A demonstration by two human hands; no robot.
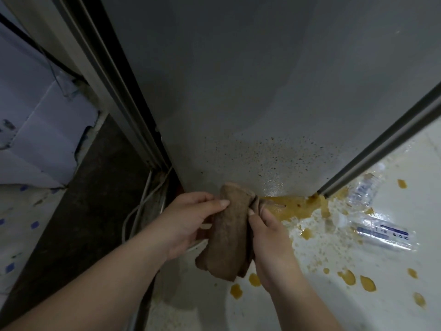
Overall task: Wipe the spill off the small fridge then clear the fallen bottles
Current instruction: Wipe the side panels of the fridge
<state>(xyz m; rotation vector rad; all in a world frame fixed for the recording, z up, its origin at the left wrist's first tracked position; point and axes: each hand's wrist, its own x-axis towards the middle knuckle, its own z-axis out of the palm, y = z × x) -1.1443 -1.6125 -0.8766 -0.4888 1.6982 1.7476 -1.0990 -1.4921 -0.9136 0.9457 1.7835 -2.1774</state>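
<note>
Gripping the brown cloth [226,225] in both hands, left hand [188,218] and right hand [269,237] curled round its folds, you held it bunched at the fridge door's [238,91] bottom edge, probably refolding it before wiping the speckled spill [274,154], with fallen bottles [381,231] right.

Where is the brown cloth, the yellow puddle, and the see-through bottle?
Brown folded cloth [228,231]: head view, middle of the fold.
Yellow-brown puddle [294,207]: head view, its widest part.
Clear plastic bottle [384,232]: head view, on its label.
</note>
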